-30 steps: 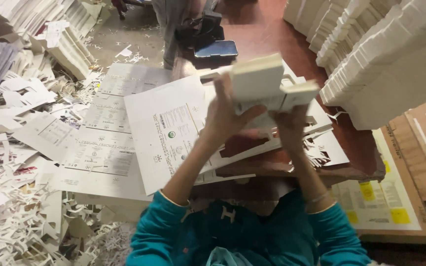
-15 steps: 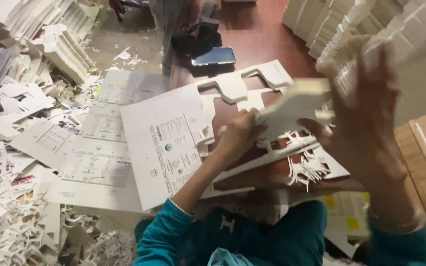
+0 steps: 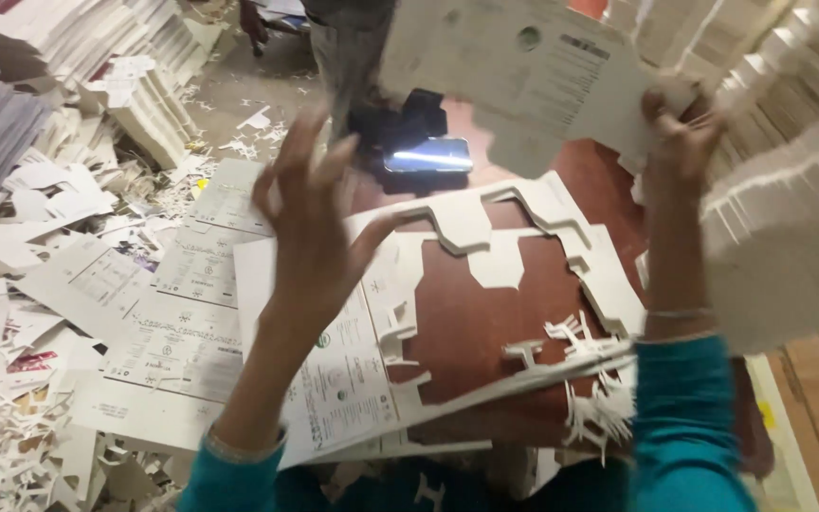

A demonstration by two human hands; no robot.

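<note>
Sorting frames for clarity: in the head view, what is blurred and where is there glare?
Head view: left hand and the raised card blank in the right hand are motion-smeared; glare streaks the dark phone; stacks at right are soft.

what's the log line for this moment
right hand: holds card blank up | left hand: open, empty | waste sheet: on table

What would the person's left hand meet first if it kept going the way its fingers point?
Probably the die-cut cardboard blank held up by the right hand; the left hand points up toward it, though depth is unclear.
</note>
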